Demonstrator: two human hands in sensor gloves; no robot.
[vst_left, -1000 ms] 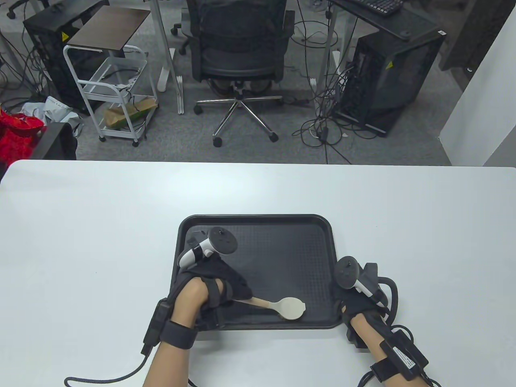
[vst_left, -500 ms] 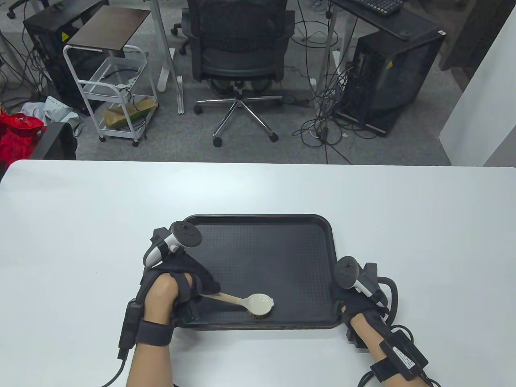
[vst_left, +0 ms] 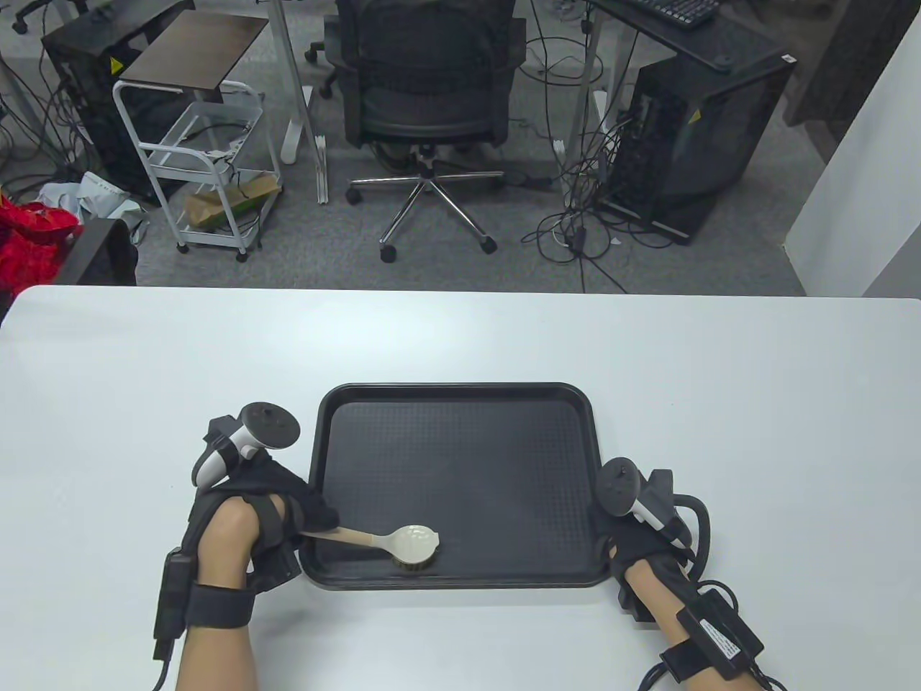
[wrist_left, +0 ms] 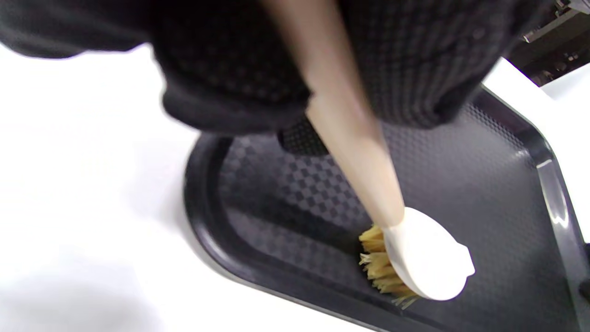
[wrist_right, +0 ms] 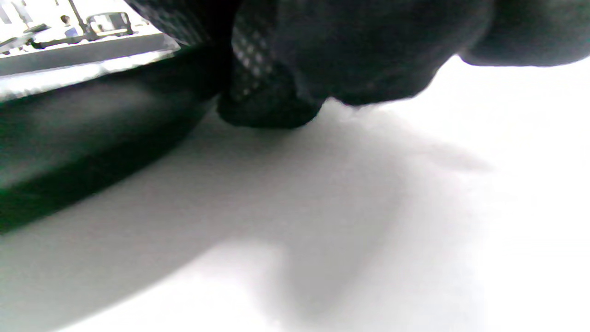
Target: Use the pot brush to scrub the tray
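The white surface (vst_left: 460,338) carries a black tray (vst_left: 460,461) with a textured floor, lying near the front edge between the two hands. The left hand (vst_left: 252,511) sits just off the tray's left rim, its gloved fingers (wrist_left: 258,69) curled round the wooden handle of the pot brush (vst_left: 403,543). The right hand (vst_left: 633,536) rests at the tray's near right corner, touching the rim; whether its fingers grip the rim or only lie against it I cannot tell. The brush head stands bristles-down on the tray floor in the near left corner, the straw-coloured bristles (wrist_left: 380,267) splayed against the floor.
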